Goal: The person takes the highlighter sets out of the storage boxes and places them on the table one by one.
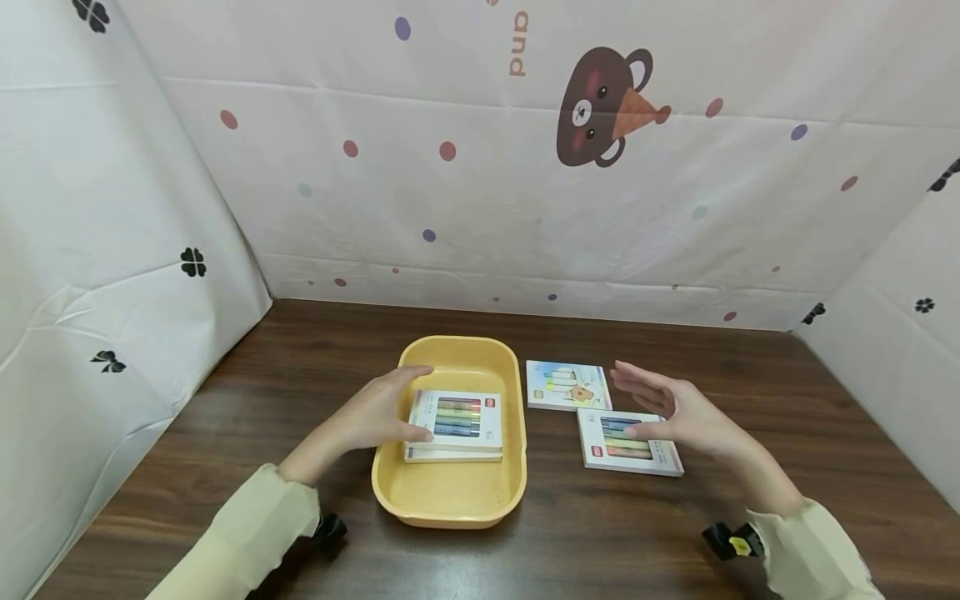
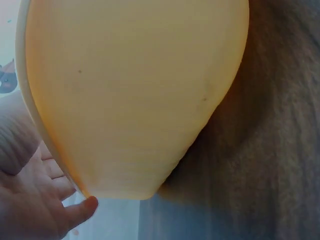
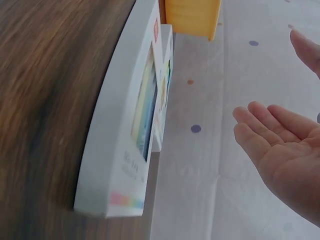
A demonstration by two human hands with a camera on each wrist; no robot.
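A yellow plastic tub (image 1: 450,502) holds two flat white boxes, one on top of the other. The upper pen box (image 1: 489,421) has a window showing coloured pens; only the front edge of the lower box (image 1: 453,456) is visible. My left hand (image 1: 375,410) reaches over the tub's left rim, thumb and fingers spread at the upper box's left side; whether it touches the box I cannot tell. Over a windowed pen box (image 1: 630,452) on the table hovers my right hand (image 1: 686,412), fingers apart from its thumb. In the right wrist view that hand (image 3: 285,150) holds nothing.
Just behind the right-hand pen box, a box with a blue picture (image 1: 566,385) lies flat, close against it. The dark wooden table (image 1: 600,533) ends at a patterned white cloth backdrop (image 1: 487,208), with cloth sides left and right.
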